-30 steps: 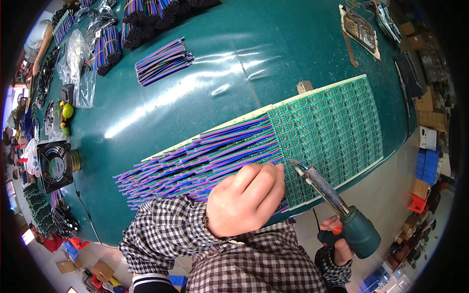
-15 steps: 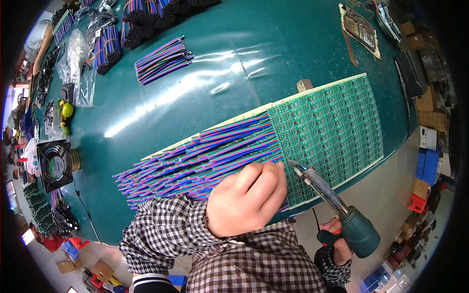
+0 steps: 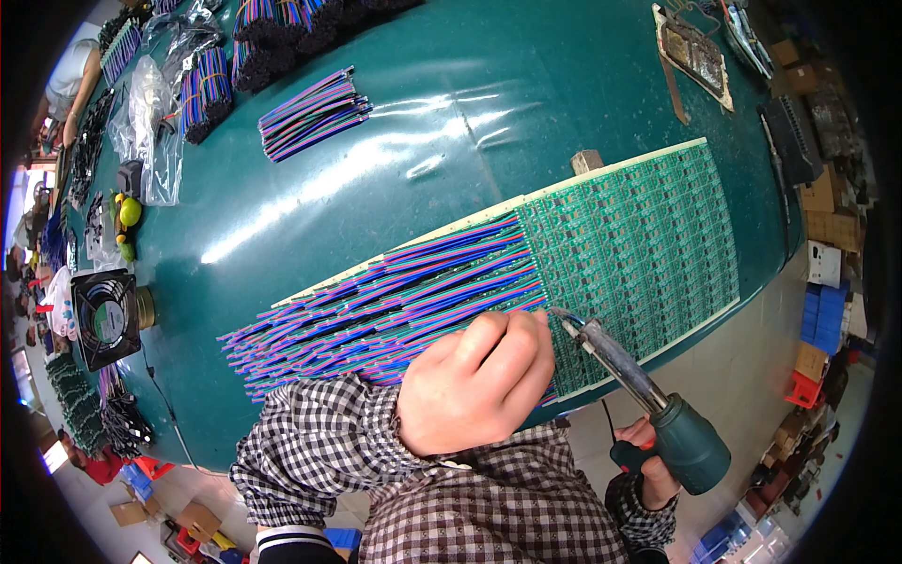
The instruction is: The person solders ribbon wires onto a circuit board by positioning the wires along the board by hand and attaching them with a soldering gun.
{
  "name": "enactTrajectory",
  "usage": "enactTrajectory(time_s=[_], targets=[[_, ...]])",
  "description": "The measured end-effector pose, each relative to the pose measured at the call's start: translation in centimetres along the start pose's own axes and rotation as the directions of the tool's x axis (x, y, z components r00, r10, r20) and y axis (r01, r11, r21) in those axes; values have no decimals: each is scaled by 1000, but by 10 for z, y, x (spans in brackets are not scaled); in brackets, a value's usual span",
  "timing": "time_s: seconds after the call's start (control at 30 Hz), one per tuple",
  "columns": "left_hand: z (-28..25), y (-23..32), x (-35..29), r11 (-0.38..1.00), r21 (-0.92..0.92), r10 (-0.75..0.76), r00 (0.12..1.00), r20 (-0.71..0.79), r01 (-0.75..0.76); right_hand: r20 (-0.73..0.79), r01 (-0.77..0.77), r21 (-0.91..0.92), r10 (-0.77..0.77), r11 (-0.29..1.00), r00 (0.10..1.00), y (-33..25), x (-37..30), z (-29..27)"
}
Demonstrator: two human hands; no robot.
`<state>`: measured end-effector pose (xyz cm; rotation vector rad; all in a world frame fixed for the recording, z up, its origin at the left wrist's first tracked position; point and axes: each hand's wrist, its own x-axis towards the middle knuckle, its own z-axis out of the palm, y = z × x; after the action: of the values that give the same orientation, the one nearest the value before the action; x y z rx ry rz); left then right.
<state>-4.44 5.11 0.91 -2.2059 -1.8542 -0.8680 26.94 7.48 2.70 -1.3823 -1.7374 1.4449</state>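
Left hand (image 3: 474,381) presses striped wires (image 3: 395,305); right hand (image 3: 648,461) tilts metal-tipped soldering iron (image 3: 639,385).

1 green circuit panel (image 3: 639,240), 1 soldering gun (image 3: 648,399), 1 fan (image 3: 103,318), 2 hands (image 3: 474,381).

Soldering iron (image 3: 648,395) tip touching green board (image 3: 639,244); wires (image 3: 395,305) fanned.

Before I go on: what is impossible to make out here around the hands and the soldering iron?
- Head view: left hand hides whatever its fingers pinch at the wire ends.
- Right hand: mostly hidden behind the soldering iron.
- Joints on the green circuit panel: too small.
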Motion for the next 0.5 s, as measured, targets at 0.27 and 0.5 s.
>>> enactTrajectory(time_s=[0.27,0.5], targets=[[0,0,0,1000,0,-1,1000,-1,1,41,-29,51,27,998,999,1,-1,-2],[1,1,0,1000,3,-10,1000,-4,10,-87,-66,262,91,963,992,-3,-4,5]])
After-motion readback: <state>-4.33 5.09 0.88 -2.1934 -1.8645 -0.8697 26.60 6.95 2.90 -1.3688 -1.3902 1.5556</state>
